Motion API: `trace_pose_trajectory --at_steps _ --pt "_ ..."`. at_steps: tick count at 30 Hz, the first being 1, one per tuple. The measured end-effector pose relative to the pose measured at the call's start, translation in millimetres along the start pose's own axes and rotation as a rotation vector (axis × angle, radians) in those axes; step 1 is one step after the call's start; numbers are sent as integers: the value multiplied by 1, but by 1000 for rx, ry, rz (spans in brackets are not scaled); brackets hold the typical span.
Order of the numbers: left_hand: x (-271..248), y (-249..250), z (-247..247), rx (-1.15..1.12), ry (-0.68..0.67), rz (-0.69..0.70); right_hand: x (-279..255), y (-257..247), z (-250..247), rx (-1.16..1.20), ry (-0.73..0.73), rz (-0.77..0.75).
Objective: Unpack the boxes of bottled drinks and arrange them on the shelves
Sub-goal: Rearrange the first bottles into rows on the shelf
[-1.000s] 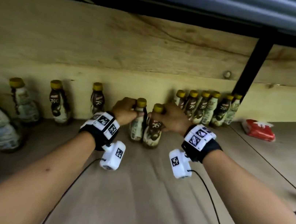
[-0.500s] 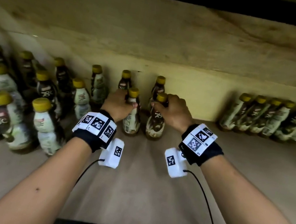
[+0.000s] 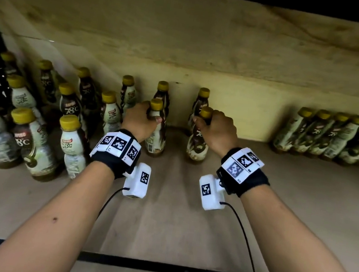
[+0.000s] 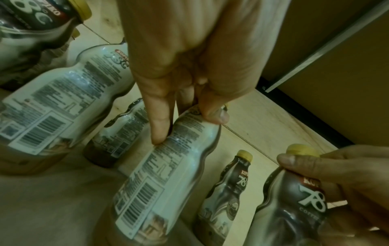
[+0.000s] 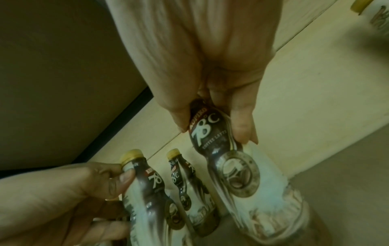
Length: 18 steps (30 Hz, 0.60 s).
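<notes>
Setting down squarely matters: left hand [image 3: 140, 120] and right hand [image 3: 217, 131] each grasp a yellow-capped plastic coffee bottle [image 3: 155, 137] upright on the pale wooden shelf [image 3: 173, 216]

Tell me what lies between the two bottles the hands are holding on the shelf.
Nothing: in the head view, only bare shelf board separates the left-hand bottle from the right-hand bottle.
</notes>
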State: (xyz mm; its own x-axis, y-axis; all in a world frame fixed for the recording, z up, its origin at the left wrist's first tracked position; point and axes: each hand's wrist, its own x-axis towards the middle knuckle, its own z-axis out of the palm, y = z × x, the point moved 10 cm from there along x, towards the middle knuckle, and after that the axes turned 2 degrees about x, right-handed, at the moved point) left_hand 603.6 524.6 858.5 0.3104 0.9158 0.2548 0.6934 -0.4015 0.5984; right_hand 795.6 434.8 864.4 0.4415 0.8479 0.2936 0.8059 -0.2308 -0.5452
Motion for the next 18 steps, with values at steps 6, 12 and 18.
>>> trace_pose_trajectory --at_steps 6,12,18 --pt "4 -7 -1 -52 -32 -11 -4 -6 -1 34 15 56" --pt "6 -10 -2 -42 -99 -20 -3 -16 6 62 4 36" --pt "1 -4 -11 -47 -53 15 -6 -14 8 156 -117 49"
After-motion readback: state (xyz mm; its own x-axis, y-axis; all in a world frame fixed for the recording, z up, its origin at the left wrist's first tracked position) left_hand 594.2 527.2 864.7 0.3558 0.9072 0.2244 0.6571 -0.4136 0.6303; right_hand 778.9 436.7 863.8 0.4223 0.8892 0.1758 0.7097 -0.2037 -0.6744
